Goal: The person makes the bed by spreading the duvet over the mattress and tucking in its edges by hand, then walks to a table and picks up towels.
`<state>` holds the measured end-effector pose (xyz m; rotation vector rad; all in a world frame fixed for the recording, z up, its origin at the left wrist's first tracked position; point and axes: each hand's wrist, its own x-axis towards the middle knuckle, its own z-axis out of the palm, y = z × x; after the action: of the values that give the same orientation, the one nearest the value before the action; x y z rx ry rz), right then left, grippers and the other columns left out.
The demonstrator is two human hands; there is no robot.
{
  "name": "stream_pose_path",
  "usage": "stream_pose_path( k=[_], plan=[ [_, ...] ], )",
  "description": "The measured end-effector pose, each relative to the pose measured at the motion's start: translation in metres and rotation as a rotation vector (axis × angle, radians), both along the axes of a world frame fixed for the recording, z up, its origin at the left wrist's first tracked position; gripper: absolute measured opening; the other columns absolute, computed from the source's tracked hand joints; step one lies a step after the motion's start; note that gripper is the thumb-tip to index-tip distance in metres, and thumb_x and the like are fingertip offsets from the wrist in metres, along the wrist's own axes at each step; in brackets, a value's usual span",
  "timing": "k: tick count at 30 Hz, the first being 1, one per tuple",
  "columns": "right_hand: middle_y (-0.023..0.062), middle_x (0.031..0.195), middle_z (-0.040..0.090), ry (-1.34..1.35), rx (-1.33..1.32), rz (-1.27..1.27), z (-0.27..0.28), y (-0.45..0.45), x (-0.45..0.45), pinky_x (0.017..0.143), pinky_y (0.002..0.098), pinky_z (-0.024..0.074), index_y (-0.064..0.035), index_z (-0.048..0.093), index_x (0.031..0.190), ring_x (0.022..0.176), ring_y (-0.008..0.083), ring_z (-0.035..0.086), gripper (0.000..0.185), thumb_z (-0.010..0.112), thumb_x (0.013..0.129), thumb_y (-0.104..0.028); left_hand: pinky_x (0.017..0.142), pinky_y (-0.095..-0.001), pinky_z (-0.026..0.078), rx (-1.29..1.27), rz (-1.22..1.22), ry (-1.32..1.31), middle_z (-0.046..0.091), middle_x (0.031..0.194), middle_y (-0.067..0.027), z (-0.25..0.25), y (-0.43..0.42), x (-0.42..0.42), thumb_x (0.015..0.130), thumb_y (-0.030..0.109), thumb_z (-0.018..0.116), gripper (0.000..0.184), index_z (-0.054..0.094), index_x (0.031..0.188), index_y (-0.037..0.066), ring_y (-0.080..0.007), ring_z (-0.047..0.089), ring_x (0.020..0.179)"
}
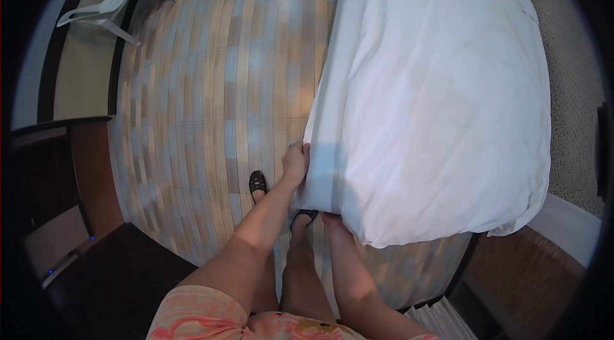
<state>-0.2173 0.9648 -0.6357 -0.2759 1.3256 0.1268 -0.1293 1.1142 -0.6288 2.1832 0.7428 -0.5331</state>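
A white bed cover [441,84] lies wrinkled over the bed on the right side of the view. My left hand [295,163] is closed on its left edge, close to the near corner. At the cover's near edge, my right hand [331,218] grips the cloth from below, its fingers mostly hidden under it. Between my hands, a flat flap [322,177] of the cover hangs out past the mattress side, over the floor and close above my feet.
Wood-patterned floor [211,84] runs along the bed's left. A white plastic chair [118,1] stands at the far left. Dark furniture [121,276] is at the lower left. A brown wooden surface [524,270] and a white slatted thing [435,321] lie at the lower right.
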Motion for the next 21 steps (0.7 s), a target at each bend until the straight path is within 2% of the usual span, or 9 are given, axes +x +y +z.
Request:
stream_pose_path(
  k=[6,7,11,13,14,16,19,20,21],
  plan=[
    [0.0062,0.097,0.055,-0.024,0.024,0.0,0.011,0.011,0.015,0.071,0.036,0.045,-0.0069,0.049,0.104,0.088,0.0207,0.052,0.029,0.05,0.081,-0.024,0.073,-0.0502,0.039,-0.067,0.029,0.253,0.058,0.085,-0.0182,0.009,0.001,0.022,0.079,0.029,0.048,0.022,0.057,0.087,0.01,-0.0287,0.054,0.087],
    [0.0063,0.097,0.055,-0.027,0.031,-0.003,0.013,0.011,0.017,0.071,0.0361,0.045,-0.0069,0.049,0.104,0.088,0.0207,0.052,0.029,0.05,0.081,-0.024,0.072,-0.0443,0.041,0.218,0.055,0.088,0.058,0.078,-0.0174,0.015,-0.006,0.022,0.076,0.025,0.053,0.019,0.057,0.08,0.006,-0.0287,0.056,0.081],
    [0.0064,0.098,0.054,-0.032,0.048,-0.011,0.018,0.013,0.018,0.072,0.0364,0.0448,-0.0069,0.049,0.104,0.09,0.021,0.051,0.03,0.05,0.081,-0.025,0.067,-0.037,0.044,0.116,0.079,-0.13,0.059,0.073,-0.0161,-0.011,-0.008,0.014,0.074,0.023,0.055,0.02,0.058,0.075,0.003,-0.0308,0.057,0.073],
    [0.0065,0.098,0.054,-0.033,0.047,-0.011,0.02,0.012,0.017,0.072,0.0365,0.0448,-0.0069,0.049,0.104,0.091,0.0211,0.051,0.03,0.049,0.081,-0.026,0.063,-0.0325,0.044,-0.039,0.393,-0.27,0.058,0.069,-0.0154,0.001,-0.015,0.005,0.077,0.024,0.053,0.024,0.058,0.076,0.0,-0.0293,0.057,0.067],
    [0.0065,0.099,0.054,-0.033,0.048,-0.016,0.022,0.011,0.017,0.072,0.0366,0.0448,-0.0069,0.049,0.104,0.091,0.0212,0.051,0.03,0.049,0.081,-0.026,0.063,-0.0325,0.044,-0.041,0.394,-0.261,0.058,0.069,-0.0154,0.008,-0.015,0.004,0.077,0.024,0.053,0.024,0.058,0.076,0.0,-0.0293,0.057,0.067],
    [0.0066,0.099,0.054,-0.038,0.05,-0.029,0.027,0.011,0.016,0.073,0.0368,0.0447,-0.0069,0.049,0.105,0.092,0.0213,0.051,0.031,0.049,0.081,-0.026,0.064,-0.034,0.044,-0.309,0.592,-0.24,0.059,0.07,-0.0162,0.023,-0.017,0.005,0.081,0.03,0.049,0.032,0.059,0.083,0.0,-0.0252,0.058,0.068],
    [0.0067,0.1,0.054,-0.046,0.057,-0.054,0.042,0.009,0.012,0.073,0.037,0.0446,-0.0069,0.049,0.105,0.093,0.0215,0.051,0.031,0.049,0.081,-0.027,0.065,-0.0353,0.043,-0.638,0.662,-0.262,0.059,0.072,-0.018,-0.008,-0.022,-0.005,0.081,0.039,0.046,0.043,0.059,0.088,-0.001,-0.0221,0.058,0.069],
    [0.0067,0.1,0.054,-0.052,0.066,-0.062,0.05,0.01,0.01,0.073,0.0371,0.0446,-0.0069,0.049,0.105,0.093,0.0215,0.05,0.031,0.049,0.081,-0.027,0.065,-0.0353,0.043,-0.637,0.652,-0.258,0.059,0.072,-0.018,-0.008,-0.022,-0.007,0.081,0.039,0.046,0.043,0.059,0.088,-0.001,-0.0221,0.058,0.069],
    [0.0067,0.1,0.054,-0.064,0.079,-0.068,0.061,0.01,0.006,0.074,0.0371,0.0446,-0.0069,0.049,0.105,0.094,0.0216,0.05,0.032,0.049,0.081,-0.027,0.068,-0.0353,0.043,-0.907,0.775,-0.046,0.059,0.078,-0.0183,0.0,-0.022,-0.003,0.081,0.04,0.045,0.044,0.059,0.089,-0.001,-0.0228,0.057,0.073]
  ],
)
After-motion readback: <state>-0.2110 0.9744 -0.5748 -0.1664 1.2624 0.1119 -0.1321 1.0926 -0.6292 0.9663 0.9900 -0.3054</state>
